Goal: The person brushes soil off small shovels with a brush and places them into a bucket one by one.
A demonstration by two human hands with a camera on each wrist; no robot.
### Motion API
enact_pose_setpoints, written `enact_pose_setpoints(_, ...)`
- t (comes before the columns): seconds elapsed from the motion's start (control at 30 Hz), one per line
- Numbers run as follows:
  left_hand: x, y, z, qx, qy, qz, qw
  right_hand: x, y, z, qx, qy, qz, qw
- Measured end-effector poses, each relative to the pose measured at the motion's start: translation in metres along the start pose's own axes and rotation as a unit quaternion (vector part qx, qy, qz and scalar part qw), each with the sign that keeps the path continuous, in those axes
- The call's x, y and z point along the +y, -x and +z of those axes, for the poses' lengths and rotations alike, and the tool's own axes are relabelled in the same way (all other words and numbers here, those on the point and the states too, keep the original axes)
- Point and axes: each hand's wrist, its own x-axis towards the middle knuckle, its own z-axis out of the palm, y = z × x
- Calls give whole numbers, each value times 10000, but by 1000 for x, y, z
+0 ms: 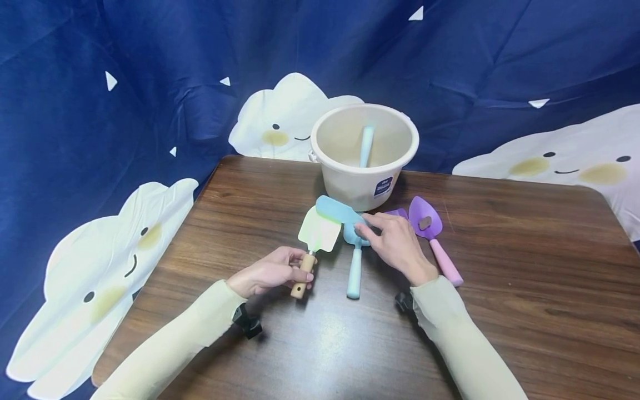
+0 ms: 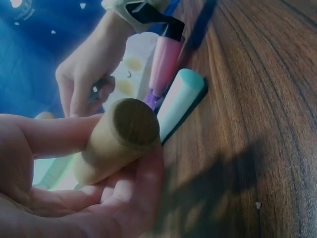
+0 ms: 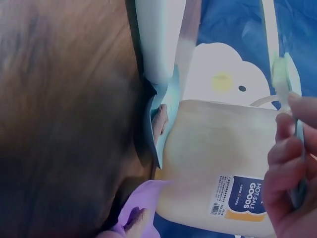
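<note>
My left hand grips the wooden handle of a spatula with a pale green blade, which is raised and tilted. In the left wrist view the handle's round end faces the camera. My right hand pinches a flat light blue scraper, whose far end overlaps the top of the green blade. Between the hands lies a light blue spatula with a cupped head; a brown lump sits in that head. To the right of my right hand is a purple spatula with a pink handle and a brown lump on it.
A cream bucket stands at the table's back edge, and a light blue handle sticks up inside it. Another purple piece shows partly behind my right hand. The brown wooden table meets a blue curtain.
</note>
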Motion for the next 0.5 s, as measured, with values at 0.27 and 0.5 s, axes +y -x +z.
enact_pose_setpoints(0.27, 3, 0, 0, 152, -57, 14, 9999, -2, 7, 10, -562, -567, -438, 9958)
enact_pose_setpoints(0.5, 4, 0, -1, 220, -63, -24, 9997, -9, 10, 14, -1051, -742, -750, 9889)
